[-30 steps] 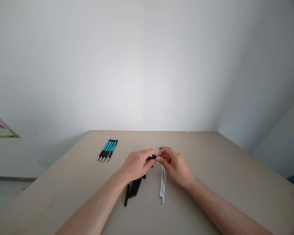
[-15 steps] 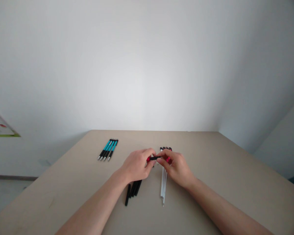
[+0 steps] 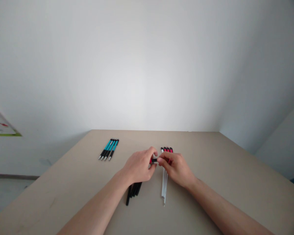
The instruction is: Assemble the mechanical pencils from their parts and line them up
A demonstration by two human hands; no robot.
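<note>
My left hand (image 3: 138, 168) and my right hand (image 3: 175, 168) meet over the middle of the beige table (image 3: 210, 163), both pinching one red and black pen (image 3: 154, 160) held crosswise between the fingertips. Under my left wrist lie several black pen barrels (image 3: 133, 192). Below my right hand several white refills (image 3: 164, 187) lie side by side. Just beyond my right fingers several red pen parts (image 3: 168, 149) stick out. Much of the held pen is hidden by my fingers.
Several teal and black pens (image 3: 109, 149) lie in a neat row at the far left of the table. A white wall stands behind the table's far edge. A poster corner (image 3: 0, 125) shows at the left.
My hands have closed in on each other, so less of the pen's black middle shows between them. The view shifted slightly; the items on the table stayed put.
</note>
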